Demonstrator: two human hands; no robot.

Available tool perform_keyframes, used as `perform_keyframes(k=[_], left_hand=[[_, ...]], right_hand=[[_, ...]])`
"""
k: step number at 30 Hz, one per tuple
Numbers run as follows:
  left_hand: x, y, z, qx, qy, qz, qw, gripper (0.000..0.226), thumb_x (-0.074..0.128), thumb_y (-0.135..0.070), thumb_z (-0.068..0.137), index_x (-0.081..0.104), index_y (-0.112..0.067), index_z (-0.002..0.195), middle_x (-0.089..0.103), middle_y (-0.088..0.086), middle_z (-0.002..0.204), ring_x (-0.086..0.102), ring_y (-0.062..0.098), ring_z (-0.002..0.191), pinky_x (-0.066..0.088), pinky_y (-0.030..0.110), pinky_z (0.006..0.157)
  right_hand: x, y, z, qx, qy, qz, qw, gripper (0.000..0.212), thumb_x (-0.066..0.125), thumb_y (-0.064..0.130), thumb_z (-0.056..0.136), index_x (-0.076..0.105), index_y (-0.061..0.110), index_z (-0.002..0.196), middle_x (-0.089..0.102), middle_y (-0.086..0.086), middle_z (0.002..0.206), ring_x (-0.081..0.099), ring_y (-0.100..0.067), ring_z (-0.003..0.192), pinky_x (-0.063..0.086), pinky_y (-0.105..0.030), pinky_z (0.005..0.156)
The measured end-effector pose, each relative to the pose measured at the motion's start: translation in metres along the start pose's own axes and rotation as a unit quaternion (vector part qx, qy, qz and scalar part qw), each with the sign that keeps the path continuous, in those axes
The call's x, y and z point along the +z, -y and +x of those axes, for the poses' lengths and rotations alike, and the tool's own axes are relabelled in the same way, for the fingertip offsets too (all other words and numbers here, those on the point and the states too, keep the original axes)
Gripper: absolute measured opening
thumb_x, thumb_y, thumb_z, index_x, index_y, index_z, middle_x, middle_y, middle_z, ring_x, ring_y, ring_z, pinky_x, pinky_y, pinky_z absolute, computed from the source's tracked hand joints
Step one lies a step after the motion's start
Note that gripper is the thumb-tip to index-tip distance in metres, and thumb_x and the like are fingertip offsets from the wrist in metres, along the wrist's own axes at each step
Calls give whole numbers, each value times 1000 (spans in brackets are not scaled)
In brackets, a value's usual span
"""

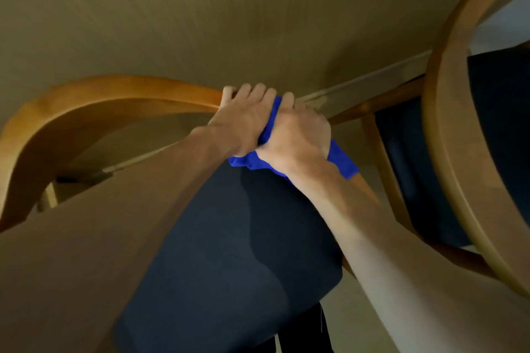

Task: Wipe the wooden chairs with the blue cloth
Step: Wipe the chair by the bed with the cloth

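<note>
Under the right hand (298,137), the soft, light blue cloth (342,162) was clenched against the curved chair rail (114,97), best gripped bunched, while the left hand (243,120) was curled around the wood beside it

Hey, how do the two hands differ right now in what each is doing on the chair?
The left hand grips the bare wood of the curved chair rail, fingers curled over its top; the right hand is closed around the bunched blue cloth, which covers the rail beneath it. The left hand sits further along the rail toward its bend; the right hand sits nearer the second chair. Both rest on the same rail, side by side and touching.
</note>
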State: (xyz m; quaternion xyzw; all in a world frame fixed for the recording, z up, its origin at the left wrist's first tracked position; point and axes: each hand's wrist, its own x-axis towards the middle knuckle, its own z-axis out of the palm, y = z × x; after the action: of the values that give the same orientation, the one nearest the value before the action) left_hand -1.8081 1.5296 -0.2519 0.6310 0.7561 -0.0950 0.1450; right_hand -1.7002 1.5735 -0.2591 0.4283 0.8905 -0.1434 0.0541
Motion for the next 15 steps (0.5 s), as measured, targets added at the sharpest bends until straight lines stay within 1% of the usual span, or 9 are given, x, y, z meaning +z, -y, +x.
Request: perform_keyframes(k=[2,3,5,7,10,12,15], left_hand=[[0,-2,-1,4,2,-16,1000,53,67,-17,74,37,-17,117,42,1,116,42,23,105,30,39,91],[0,-2,-2,7,3,-23,1000,55,68,-15,73,36,-18,118,42,2,116,42,23,106,30,39,91],[-3,-1,-3,4,9,-39,999,59,67,-8,72,35,-19,120,41,3,118,41,25,110,28,41,95],[-3,-2,-3,3,4,-43,999,61,65,-3,69,35,-20,120,40,3,118,40,25,111,27,43,98],[-1,-4,-3,-3,-8,-36,999,64,64,0,66,36,-21,120,40,2,117,40,24,110,27,43,99],[0,-4,-2,-7,-11,-34,999,63,65,-2,66,37,-22,119,41,2,116,41,24,109,28,43,98],[2,-5,-1,-10,-13,-32,999,62,69,-6,66,38,-22,117,42,2,115,42,24,108,29,43,98]], right_hand=[[0,-6,-11,-9,-25,8,1000,73,72,61,67,46,14,117,59,-1,107,59,-22,96,40,-33,79],[-1,-17,-26,2,-38,14,999,73,73,59,67,47,15,119,58,-1,108,59,-22,97,41,-34,81],[-4,-44,-64,56,-57,39,996,77,76,59,64,47,14,119,57,-2,107,58,-22,98,44,-36,84],[-4,-64,-102,111,-62,27,992,82,78,60,60,48,11,118,57,-5,104,58,-25,95,47,-40,82],[1,-68,-110,148,-54,-6,987,84,80,57,55,47,8,115,58,-10,102,59,-30,93,49,-43,80],[1,-59,-92,143,-40,-8,989,85,81,56,55,45,9,117,58,-9,106,59,-29,96,48,-42,83],[2,-39,-55,89,-46,-7,995,88,78,59,60,43,10,124,57,-9,114,59,-27,101,46,-39,86]])
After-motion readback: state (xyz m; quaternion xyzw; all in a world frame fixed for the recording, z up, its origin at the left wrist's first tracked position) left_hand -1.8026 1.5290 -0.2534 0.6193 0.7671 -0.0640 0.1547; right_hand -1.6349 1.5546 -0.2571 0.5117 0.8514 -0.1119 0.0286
